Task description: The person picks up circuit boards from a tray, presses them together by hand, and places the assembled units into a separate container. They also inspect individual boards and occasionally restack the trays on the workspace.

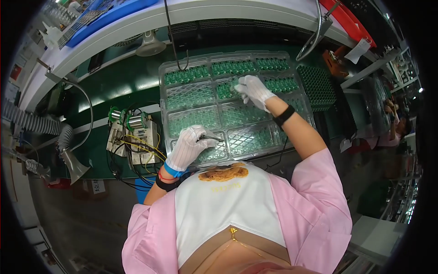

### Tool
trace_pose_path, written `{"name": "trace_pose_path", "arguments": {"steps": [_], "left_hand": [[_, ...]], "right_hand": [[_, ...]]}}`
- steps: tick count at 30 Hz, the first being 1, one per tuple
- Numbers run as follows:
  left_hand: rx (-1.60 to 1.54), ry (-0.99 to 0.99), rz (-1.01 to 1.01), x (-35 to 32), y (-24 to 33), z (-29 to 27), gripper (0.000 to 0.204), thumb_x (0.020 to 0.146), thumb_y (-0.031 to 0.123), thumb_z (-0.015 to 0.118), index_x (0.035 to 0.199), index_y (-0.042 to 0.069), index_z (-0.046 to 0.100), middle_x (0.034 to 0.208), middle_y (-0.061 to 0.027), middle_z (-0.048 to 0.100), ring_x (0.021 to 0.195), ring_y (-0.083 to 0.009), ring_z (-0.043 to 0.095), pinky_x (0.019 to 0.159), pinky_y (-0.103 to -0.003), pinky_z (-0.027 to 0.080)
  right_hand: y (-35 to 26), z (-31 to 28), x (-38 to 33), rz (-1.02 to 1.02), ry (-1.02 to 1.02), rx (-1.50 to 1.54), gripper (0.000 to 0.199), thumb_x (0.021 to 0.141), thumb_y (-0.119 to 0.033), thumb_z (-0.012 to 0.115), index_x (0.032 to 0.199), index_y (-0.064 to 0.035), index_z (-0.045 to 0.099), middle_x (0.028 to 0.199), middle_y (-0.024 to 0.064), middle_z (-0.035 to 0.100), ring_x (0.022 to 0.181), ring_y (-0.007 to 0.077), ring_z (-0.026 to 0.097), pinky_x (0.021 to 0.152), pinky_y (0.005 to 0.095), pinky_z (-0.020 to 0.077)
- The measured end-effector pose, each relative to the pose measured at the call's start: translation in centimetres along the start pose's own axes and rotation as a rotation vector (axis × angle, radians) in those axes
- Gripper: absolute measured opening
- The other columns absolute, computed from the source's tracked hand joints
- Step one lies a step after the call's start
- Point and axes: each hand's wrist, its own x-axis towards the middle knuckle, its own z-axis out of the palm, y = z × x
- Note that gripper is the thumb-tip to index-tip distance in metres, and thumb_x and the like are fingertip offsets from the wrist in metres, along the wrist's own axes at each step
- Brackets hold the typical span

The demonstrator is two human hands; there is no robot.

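Observation:
A clear plastic tray (219, 104) with several compartments lies in front of me. Rows of small green circuit boards (186, 75) fill its far compartments. My left hand (188, 145), in a white striped glove, is closed on dark tweezers (212, 138). Their tip points right over a near compartment. Farther out, my right hand (253, 90), also gloved, hovers over the middle row, beside a group of green boards (224, 90). Its fingers are pinched together, with a blurred pale-green patch at the tips; what they hold is not clear.
Left of the tray stands a fixture (132, 134) with metal cylinders and loose wires. A green block of small cells (315, 87) sits to the right. Extraction nozzles (75, 166) are at the left. A hooked cable (171, 41) hangs over the tray. Blue (107, 20) and red bins (350, 20) rest on the shelf.

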Motion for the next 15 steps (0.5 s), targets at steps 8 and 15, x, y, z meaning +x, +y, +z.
{"name": "trace_pose_path", "arguments": {"steps": [8,15], "left_hand": [[-0.091,0.111,-0.307,-0.3,-0.1,0.4,0.026,0.073,0.014,0.073,0.095,0.002,0.065,0.097,-0.0141,0.063,0.087,-0.0298,0.062,0.079,-0.035,0.05],[0.096,0.139,-0.225,-0.3,-0.8,0.8,0.019,0.08,0.02,0.066,0.086,0.002,0.062,0.089,-0.0161,0.062,0.083,-0.0363,0.061,0.072,-0.041,0.05]], "right_hand": [[2.7,1.5,4.6,0.089,0.239,-0.549,0.039,0.078,-0.019,0.07,0.108,0.0022,0.057,0.101,0.0219,0.063,0.085,0.0339,0.061,0.073,0.0396,0.0503],[-1.9,1.2,-1.3,-0.26,0.206,-0.597,0.041,0.082,-0.029,0.068,0.108,0.0019,0.061,0.1,0.0211,0.064,0.099,0.0368,0.06,0.087,0.041,0.0477]]}}
